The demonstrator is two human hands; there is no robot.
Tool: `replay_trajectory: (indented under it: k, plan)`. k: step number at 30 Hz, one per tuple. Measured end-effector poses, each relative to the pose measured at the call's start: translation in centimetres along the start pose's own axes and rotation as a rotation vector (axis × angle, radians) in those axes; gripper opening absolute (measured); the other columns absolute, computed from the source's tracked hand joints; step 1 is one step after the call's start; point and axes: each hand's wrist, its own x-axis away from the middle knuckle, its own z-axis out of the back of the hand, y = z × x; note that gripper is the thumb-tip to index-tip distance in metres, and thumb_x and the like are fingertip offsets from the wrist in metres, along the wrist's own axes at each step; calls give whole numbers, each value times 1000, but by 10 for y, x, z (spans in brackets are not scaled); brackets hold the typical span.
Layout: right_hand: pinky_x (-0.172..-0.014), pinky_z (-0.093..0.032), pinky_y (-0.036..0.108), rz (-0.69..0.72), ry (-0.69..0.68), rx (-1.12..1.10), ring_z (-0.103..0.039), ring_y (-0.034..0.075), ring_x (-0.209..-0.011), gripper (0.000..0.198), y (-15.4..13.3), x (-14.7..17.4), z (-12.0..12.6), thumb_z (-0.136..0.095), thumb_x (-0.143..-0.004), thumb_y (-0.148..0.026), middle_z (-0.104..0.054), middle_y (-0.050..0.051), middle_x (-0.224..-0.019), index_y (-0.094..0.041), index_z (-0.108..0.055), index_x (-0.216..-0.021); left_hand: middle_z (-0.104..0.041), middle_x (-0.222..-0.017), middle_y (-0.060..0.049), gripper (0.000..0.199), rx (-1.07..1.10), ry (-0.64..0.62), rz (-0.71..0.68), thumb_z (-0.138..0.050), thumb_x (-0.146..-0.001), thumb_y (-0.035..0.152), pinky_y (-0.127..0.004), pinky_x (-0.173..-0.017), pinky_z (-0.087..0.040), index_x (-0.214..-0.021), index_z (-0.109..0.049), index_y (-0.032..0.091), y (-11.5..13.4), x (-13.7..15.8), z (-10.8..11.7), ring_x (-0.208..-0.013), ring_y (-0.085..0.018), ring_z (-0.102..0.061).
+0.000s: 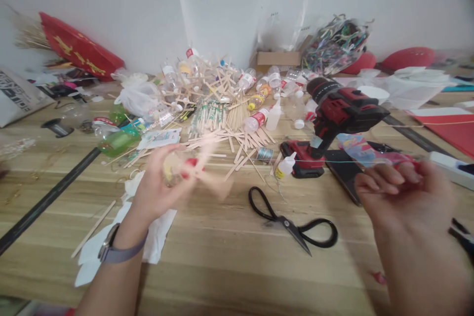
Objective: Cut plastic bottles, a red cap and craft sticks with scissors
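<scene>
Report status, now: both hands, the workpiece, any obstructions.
Left hand: grip around red-capped clear plastic bottle, pale wooden blades blurred. Right hand: grip shut on thin taut teal string. Possible obstruction: black-handled metal scissors between hands.

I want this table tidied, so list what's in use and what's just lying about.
Seemingly in use:
clear container with blurred blades, in the left hand
thread running to the right hand

Apparently just lying about:
scissors
cordless drill
green bottle
cardboard box
</scene>
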Motion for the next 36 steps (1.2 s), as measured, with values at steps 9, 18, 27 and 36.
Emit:
replay_trajectory:
  k: [9, 18, 27, 36]
  plan:
    - [-39, -27, 22, -240, -452, 229, -36, 9, -43, 51, 47, 69, -26, -81, -70, -58, -44, -4, -50, -21, -48, -58, -67, -99, -3, 71, 797, -450, 323, -83, -70, 52, -35, -71, -55, -129, -51, 29, 41, -10, 14, -85, -22, -67]
    - [-44, -31, 21, -452, -682, 135, -47, 10, -50, 48, 61, 91, -28, -76, -78, -57, -58, 0, -57, -20, -52, -61, -68, -91, -3, 62, 1245, -691, 606, -85, -68, 54, -29, -66, -52, -115, -61, 22, 50, 7, -34, -71, -16, -65]
    - [-48, -35, 24, -484, -768, 156, -49, 12, -54, 46, 70, 94, -24, -69, -84, -58, -62, 3, -64, -20, -53, -65, -65, -87, -2, 63, 1306, -711, 710, -87, -63, 56, -28, -67, -52, -113, -65, 22, 47, 12, -49, -71, -15, -62]
    - [-48, -36, 24, -513, -712, 180, -49, 14, -55, 43, 71, 93, -20, -68, -85, -57, -60, 2, -64, -21, -54, -67, -68, -86, -3, 54, 1377, -729, 722, -86, -68, 53, -27, -68, -51, -107, -68, 20, 39, 18, -54, -71, -15, -64]
